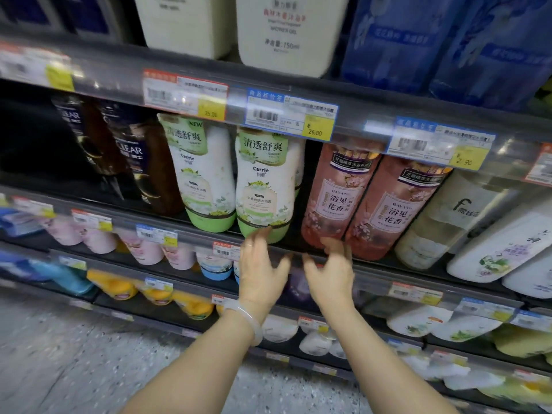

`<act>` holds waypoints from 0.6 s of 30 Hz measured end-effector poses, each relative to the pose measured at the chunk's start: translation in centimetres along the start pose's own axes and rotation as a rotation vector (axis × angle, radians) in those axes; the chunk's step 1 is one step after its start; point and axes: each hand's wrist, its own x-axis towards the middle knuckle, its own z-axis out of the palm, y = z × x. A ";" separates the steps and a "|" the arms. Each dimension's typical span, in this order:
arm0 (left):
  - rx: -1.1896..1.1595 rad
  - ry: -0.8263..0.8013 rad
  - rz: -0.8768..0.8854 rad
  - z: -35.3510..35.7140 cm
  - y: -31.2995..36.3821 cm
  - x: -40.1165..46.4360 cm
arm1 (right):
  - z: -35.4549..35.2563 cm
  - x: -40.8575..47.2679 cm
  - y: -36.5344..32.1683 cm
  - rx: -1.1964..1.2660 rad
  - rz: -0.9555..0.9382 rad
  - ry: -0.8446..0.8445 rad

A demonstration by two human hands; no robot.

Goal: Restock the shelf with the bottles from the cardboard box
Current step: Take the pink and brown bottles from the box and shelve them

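Bare hands (294, 271) spread before bottles (263, 186)

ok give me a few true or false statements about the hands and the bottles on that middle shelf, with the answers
1. Both hands are empty. True: the left hand and the right hand are open with fingers spread, holding nothing.
2. The left wrist is bare. False: it wears a pale bracelet.
3. The green and white Carrie bottle stands left of the pink bottles.
True.
4. The right hand grips a pink bottle. False: it is open in front of the shelf edge, closed on nothing.
5. The cardboard box sits on the floor in view. False: no box is visible.
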 end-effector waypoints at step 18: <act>0.347 0.063 -0.335 -27.4 -17.4 -1.5 | 19.1 -14.4 -20.4 -0.254 -0.323 -0.584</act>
